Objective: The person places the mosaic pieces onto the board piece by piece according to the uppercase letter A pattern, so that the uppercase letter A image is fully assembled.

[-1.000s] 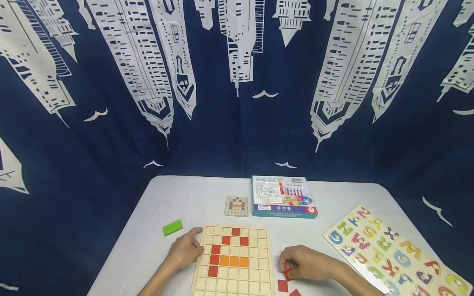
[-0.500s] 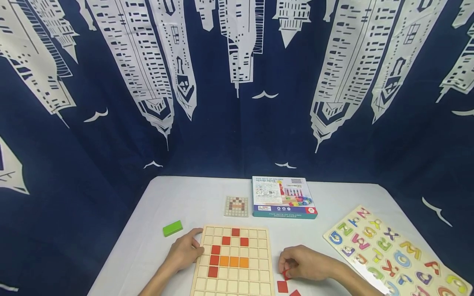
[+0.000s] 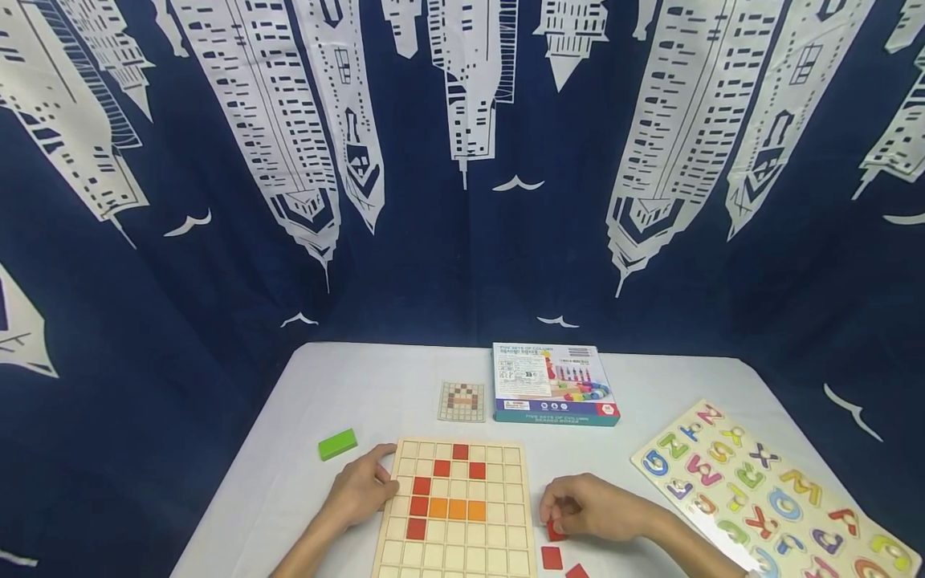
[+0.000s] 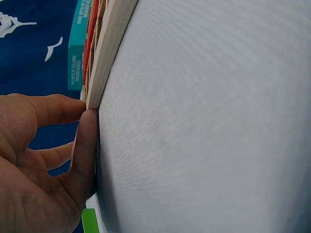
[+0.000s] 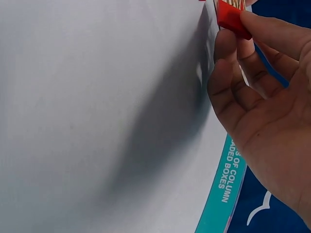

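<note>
A light wooden grid board (image 3: 454, 555) lies flat in front of me, with several red tiles (image 3: 418, 506) and a row of 3 orange tiles (image 3: 457, 510) in its cells. My left hand (image 3: 359, 486) holds the board's left edge; in the left wrist view the thumb and index finger meet at the board's side (image 4: 108, 51). To the right of the board, my right hand (image 3: 596, 507) pinches a red square tile (image 5: 233, 20) between thumb and fingers. Loose red tiles (image 3: 552, 558) lie below it, one cut off by the frame's bottom edge.
A small pattern card (image 3: 461, 401) with a grid lies behind the board, beside a boxed bead set (image 3: 555, 385). A green block (image 3: 336, 445) rests left of the board. An alphabet puzzle board (image 3: 776, 498) slants across the table's right side.
My right hand has shifted slightly up and left with the red tile. The left hand and the board have stayed in place.
</note>
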### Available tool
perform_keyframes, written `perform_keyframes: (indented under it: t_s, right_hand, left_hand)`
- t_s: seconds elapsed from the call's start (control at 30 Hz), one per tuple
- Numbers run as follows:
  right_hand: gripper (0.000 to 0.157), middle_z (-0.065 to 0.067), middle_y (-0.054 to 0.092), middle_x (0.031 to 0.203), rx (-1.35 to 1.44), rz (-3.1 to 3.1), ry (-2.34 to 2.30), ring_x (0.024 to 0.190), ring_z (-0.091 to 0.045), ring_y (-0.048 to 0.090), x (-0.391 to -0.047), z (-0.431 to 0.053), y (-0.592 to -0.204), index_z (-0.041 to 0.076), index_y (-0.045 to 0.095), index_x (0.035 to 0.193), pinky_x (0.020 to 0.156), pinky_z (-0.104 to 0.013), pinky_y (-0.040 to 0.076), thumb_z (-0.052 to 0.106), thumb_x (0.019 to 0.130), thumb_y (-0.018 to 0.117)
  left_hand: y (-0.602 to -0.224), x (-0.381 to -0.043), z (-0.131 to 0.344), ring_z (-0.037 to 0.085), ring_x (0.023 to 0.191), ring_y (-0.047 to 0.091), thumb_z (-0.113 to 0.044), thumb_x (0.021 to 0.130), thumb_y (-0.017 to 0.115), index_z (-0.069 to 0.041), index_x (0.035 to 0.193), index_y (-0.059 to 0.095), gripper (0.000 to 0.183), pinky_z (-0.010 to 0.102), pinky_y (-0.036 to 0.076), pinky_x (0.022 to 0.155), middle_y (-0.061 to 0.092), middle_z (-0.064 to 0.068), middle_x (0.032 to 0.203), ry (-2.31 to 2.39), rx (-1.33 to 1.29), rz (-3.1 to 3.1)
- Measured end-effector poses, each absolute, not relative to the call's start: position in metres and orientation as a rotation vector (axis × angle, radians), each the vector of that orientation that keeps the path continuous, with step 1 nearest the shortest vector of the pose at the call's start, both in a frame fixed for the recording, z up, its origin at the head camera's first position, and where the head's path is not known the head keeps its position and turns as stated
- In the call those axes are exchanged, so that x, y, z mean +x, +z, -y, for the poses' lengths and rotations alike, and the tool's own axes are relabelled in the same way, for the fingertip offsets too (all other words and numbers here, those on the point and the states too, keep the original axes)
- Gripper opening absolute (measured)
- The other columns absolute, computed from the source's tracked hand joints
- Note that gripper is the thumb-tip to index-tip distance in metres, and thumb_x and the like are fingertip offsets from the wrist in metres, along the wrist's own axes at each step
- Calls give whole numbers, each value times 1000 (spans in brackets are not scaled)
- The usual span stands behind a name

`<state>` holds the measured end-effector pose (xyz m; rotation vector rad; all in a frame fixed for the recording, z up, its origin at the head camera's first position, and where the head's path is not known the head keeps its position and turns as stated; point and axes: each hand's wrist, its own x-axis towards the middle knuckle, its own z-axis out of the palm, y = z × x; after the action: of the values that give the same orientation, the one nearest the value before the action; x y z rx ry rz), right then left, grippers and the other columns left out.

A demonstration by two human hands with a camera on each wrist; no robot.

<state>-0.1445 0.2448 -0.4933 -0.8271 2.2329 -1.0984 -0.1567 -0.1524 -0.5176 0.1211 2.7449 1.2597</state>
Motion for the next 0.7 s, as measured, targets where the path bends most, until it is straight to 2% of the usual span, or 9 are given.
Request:
perform_keyframes:
  t_s: [0.7]
  right_hand:
    - [10,10,62,85,-917,-2198,-1196,79,-1,57,-149,-219,-501,16,70,104,72,-21,50,16,94,68]
  left_hand:
    - [-519,-158,152,13,57,60,-7,79,74,2,141,52,67,32,48,51,60,3,78,1266,110,-2729]
